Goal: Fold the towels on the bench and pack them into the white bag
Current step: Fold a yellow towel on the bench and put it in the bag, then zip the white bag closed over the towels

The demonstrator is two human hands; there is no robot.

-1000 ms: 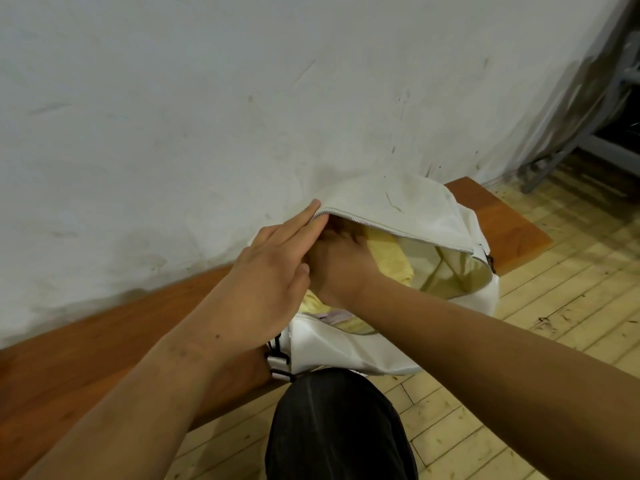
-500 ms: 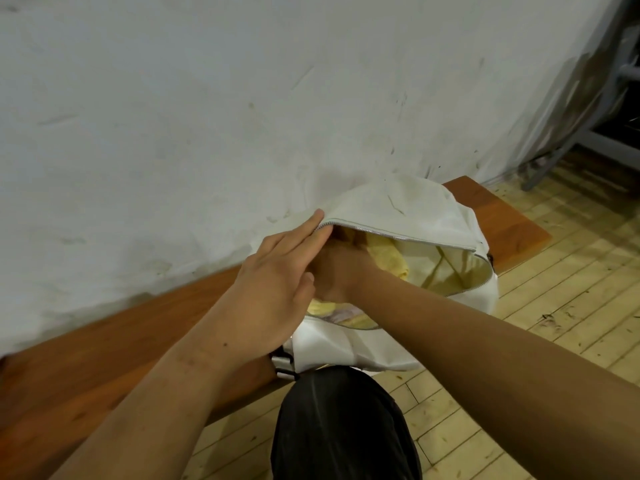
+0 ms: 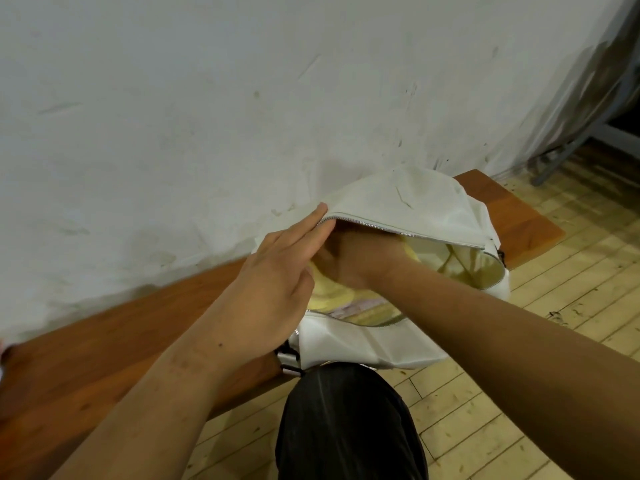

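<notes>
Head view, close, down onto bench (image 3: pixel 104 341)

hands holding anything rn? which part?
Left hand lies flat at the zipper edge of the white bag, no clear grip. Right hand is inside the bag on the yellow towel; its fingers are hidden, so a grip cannot be told.

A scuffed white wall (image 3: pixel 242 98) fills the space above and beyond the hands, marked with dark streaks near its base. Below and to the right of them lies a pale wooden plank floor (image 3: pixel 554 341). Far up to the right stands a grey metal frame (image 3: pixel 585 133), in shadow.
</notes>
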